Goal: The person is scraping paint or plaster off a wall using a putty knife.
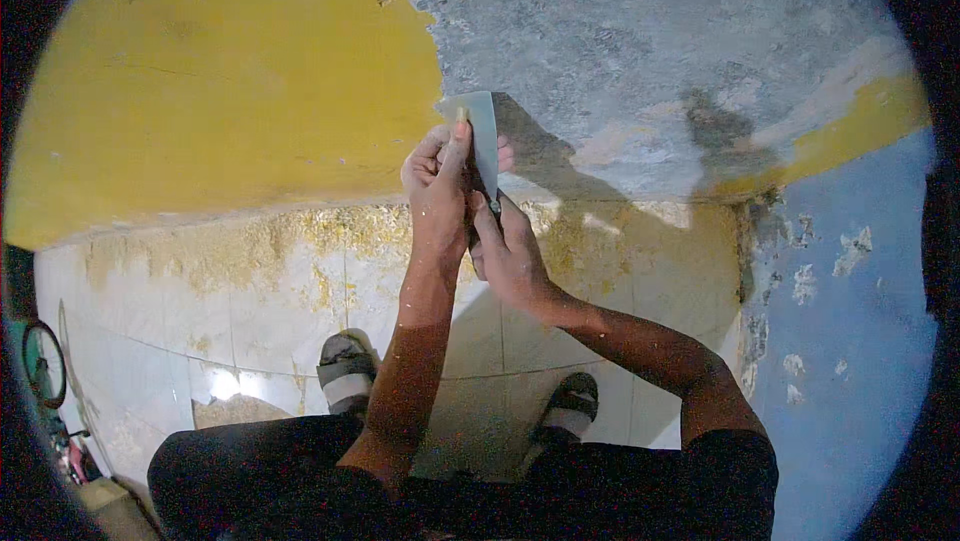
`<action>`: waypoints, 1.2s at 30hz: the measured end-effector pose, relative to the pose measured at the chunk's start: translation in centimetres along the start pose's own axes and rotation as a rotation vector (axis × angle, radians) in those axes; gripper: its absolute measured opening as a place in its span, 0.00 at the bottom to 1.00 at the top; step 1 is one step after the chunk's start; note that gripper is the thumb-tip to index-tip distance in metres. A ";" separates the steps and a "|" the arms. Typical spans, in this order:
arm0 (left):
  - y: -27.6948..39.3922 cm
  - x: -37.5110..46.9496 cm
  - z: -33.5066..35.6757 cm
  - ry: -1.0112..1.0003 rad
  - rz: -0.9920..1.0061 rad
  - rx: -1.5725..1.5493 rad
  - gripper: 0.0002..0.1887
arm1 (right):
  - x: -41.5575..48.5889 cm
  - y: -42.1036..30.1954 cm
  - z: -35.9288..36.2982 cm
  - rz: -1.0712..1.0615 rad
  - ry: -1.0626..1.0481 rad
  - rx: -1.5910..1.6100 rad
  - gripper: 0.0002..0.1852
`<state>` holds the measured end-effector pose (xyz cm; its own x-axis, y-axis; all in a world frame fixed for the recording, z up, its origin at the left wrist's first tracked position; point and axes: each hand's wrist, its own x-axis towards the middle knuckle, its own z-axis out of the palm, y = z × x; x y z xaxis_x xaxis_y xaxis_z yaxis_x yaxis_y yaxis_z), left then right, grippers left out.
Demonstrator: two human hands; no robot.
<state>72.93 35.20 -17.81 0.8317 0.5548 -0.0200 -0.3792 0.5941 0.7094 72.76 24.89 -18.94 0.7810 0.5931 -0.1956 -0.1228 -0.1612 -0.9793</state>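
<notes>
A metal scraper blade is held up in front of the wall, at the ragged edge between yellow paint and bare grey plaster. My right hand grips the scraper's handle, most of which the fingers hide. My left hand holds the blade, its thumb lying along the near face and some fingers behind it. Pale dust coats both hands.
Paint flakes lie on the tiled floor along the wall's foot. A blue wall with chipped patches stands at the right. My sandalled feet are below. A bicycle wheel and a box show at far left.
</notes>
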 end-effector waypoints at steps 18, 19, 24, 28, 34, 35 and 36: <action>4.6 0.3 -2.6 0.175 0.247 -0.114 0.13 | 3.0 -3.1 2.8 -0.393 -0.186 -0.289 0.15; 3.8 -0.1 -3.3 0.091 0.205 -0.086 0.12 | 2.4 -2.2 3.0 -0.420 -0.149 -0.202 0.13; 1.0 -2.2 -1.4 0.010 -0.009 0.045 0.13 | -0.9 0.9 0.6 -0.101 -0.115 -0.020 0.14; 0.5 -1.6 -0.2 -0.015 -0.040 0.030 0.13 | -1.1 1.0 0.3 0.082 -0.056 0.147 0.12; 1.0 -1.0 0.4 0.014 -0.058 0.133 0.15 | -0.8 0.4 0.4 0.067 -0.045 0.270 0.12; 1.0 -1.0 0.6 0.007 -0.056 0.127 0.15 | -0.7 0.9 0.2 0.062 -0.058 0.288 0.12; 1.0 -1.0 0.5 0.004 -0.055 0.124 0.15 | -0.6 0.8 0.3 0.060 -0.073 0.309 0.12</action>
<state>71.93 34.96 -16.71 0.8482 0.5259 -0.0633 -0.2802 0.5469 0.7889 72.00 24.66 -19.65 0.7225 0.6463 -0.2454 -0.3558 0.0433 -0.9336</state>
